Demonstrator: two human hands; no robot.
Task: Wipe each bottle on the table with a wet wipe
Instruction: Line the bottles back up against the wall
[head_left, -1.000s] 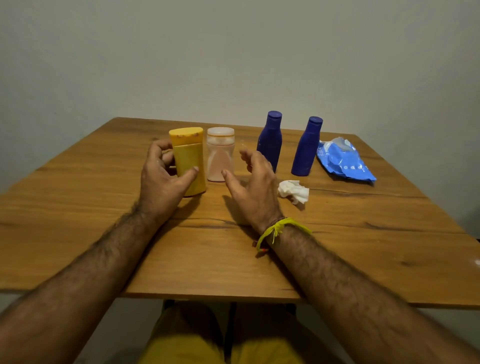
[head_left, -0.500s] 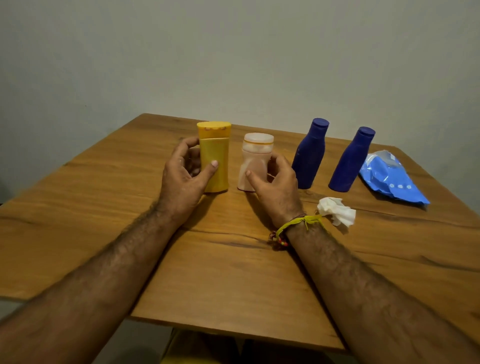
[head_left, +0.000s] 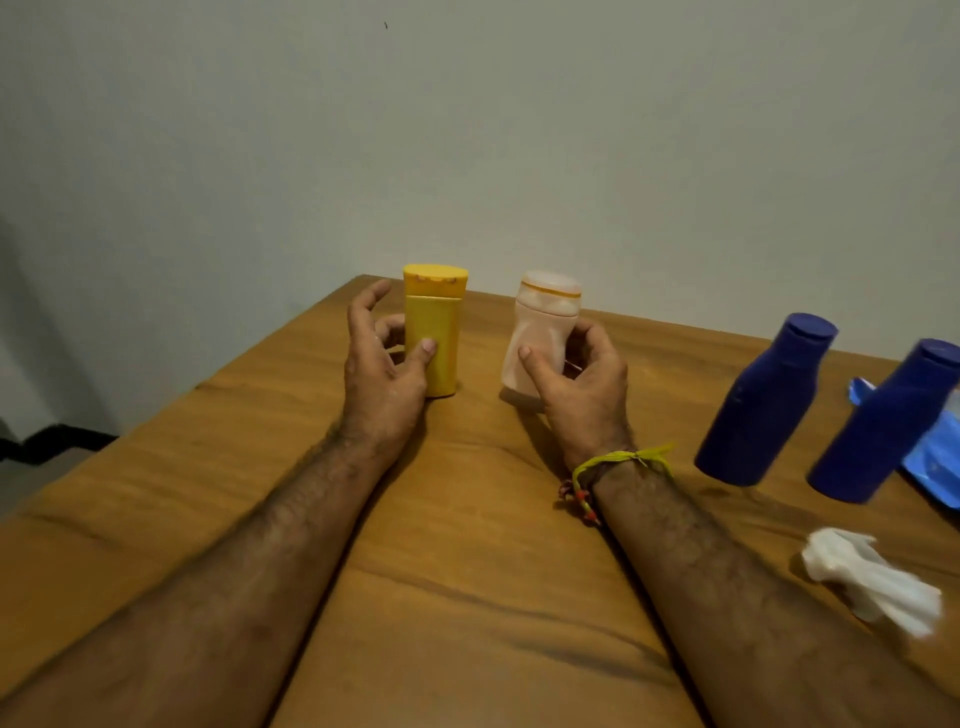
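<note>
A yellow bottle (head_left: 434, 327) stands upright near the table's far left edge, and my left hand (head_left: 382, 374) holds it with thumb in front and fingers curled behind. A pale peach bottle (head_left: 545, 327) leans slightly, gripped by my right hand (head_left: 582, 384) with the thumb on its front. Two dark blue bottles (head_left: 763, 400) (head_left: 883, 426) stand to the right, untouched. A crumpled white wet wipe (head_left: 872, 577) lies on the table beside my right forearm, held by neither hand.
The wooden table (head_left: 467, 597) reaches back to a plain wall. A blue wipes packet (head_left: 935, 462) lies at the right edge behind the blue bottles. A yellow thread band circles my right wrist.
My right hand reached the peach bottle and closed round it. The head camera swung left and closer, so everything shifted right in view. My left hand kept its hold on the yellow bottle.
</note>
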